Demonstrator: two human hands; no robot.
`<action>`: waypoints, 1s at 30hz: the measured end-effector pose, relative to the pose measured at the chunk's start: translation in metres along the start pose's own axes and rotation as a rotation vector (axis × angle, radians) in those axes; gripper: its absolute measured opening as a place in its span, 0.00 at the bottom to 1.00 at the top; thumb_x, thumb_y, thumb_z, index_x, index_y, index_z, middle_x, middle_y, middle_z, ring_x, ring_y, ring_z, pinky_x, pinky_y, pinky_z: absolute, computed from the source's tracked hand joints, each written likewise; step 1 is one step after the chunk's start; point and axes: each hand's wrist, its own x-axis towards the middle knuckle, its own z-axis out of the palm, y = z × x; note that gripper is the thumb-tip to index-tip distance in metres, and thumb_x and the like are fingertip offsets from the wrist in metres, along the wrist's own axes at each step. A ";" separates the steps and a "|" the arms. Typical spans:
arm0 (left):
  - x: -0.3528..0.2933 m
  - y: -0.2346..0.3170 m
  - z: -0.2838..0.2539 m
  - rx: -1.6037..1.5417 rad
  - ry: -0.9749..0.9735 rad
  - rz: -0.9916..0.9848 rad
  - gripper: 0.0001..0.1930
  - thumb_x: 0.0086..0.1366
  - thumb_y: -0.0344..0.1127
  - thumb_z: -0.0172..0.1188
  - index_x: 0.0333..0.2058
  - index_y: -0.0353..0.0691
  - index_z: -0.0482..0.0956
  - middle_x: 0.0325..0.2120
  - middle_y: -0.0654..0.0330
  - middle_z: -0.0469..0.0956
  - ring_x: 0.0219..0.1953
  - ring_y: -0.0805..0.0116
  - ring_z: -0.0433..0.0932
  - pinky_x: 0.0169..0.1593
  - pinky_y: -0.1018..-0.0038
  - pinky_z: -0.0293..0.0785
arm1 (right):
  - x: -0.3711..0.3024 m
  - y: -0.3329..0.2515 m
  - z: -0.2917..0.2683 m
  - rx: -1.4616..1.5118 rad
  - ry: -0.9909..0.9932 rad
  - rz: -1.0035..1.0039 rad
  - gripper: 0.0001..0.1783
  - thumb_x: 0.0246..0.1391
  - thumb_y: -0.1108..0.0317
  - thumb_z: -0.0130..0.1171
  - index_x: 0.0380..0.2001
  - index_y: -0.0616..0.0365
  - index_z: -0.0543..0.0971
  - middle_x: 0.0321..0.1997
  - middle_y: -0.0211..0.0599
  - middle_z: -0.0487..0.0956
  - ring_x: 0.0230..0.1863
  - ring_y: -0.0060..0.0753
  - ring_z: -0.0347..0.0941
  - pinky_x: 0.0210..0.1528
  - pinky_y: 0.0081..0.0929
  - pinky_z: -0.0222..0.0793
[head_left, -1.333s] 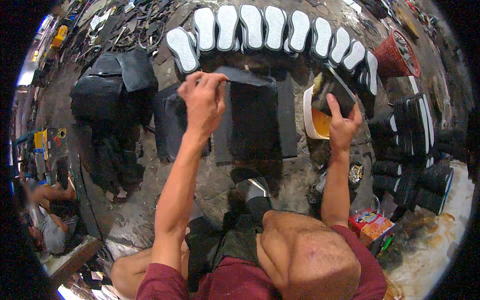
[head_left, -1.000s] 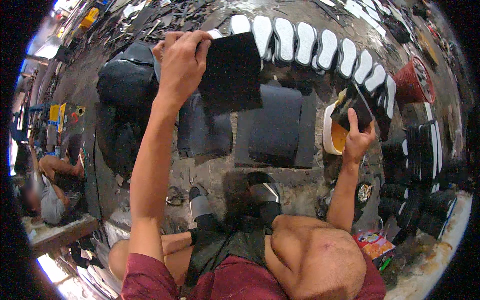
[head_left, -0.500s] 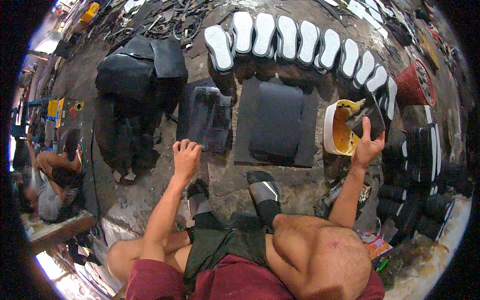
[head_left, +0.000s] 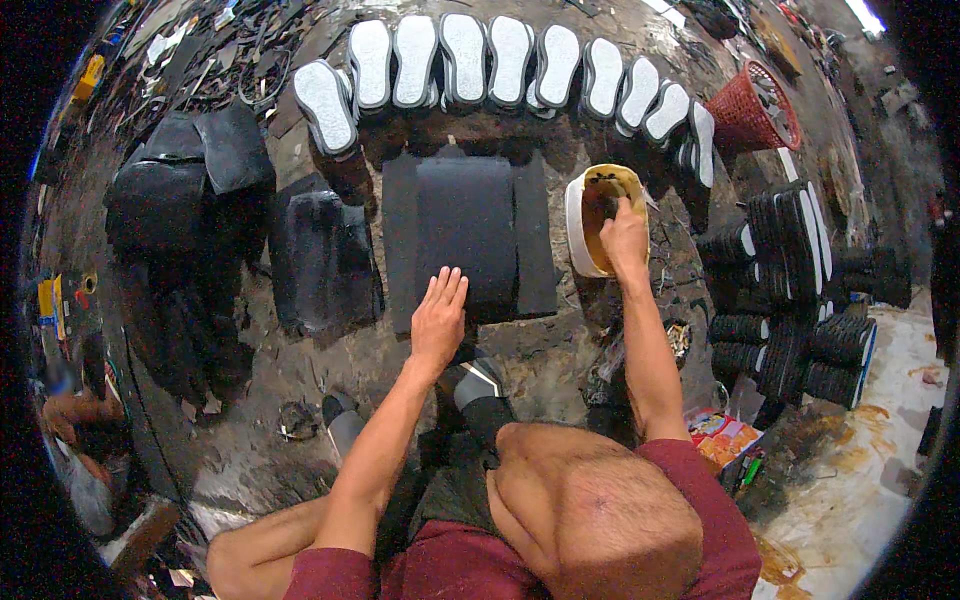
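My left hand (head_left: 439,318) lies with its fingers stretched out on the near edge of a smooth black sheet (head_left: 465,225), which rests on a larger dark mat (head_left: 536,265). My right hand (head_left: 624,240) reaches into an oval, cream-coloured tub (head_left: 574,228) with yellowish-brown paste on its inner walls. Its fingers are closed and point down into the tub. The dark flat spreader that they hold is mostly hidden by the hand and the tub. Left of the mat lies another black sheet (head_left: 322,260) with a shiny, wet-looking surface.
White-topped shoe soles (head_left: 463,60) stand in an arc beyond the mat. At the far right is a red basket (head_left: 755,110), with stacks of black soles (head_left: 785,245) nearer me. Folded black sheets (head_left: 160,205) are heaped at the left. A person (head_left: 85,450) sits at the left edge.
My right hand has lowered the dark flat spreader into the tub. My left hand has moved right onto the black sheet and its fingers have straightened. The view has shifted right.
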 end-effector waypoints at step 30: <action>-0.004 0.000 0.021 -0.012 0.046 0.026 0.23 0.64 0.25 0.56 0.59 0.35 0.78 0.66 0.53 0.74 0.71 0.51 0.68 0.73 0.58 0.66 | 0.028 -0.183 -0.077 0.564 -0.083 -0.440 0.25 0.56 0.63 0.68 0.55 0.62 0.79 0.46 0.47 0.85 0.48 0.37 0.82 0.54 0.32 0.75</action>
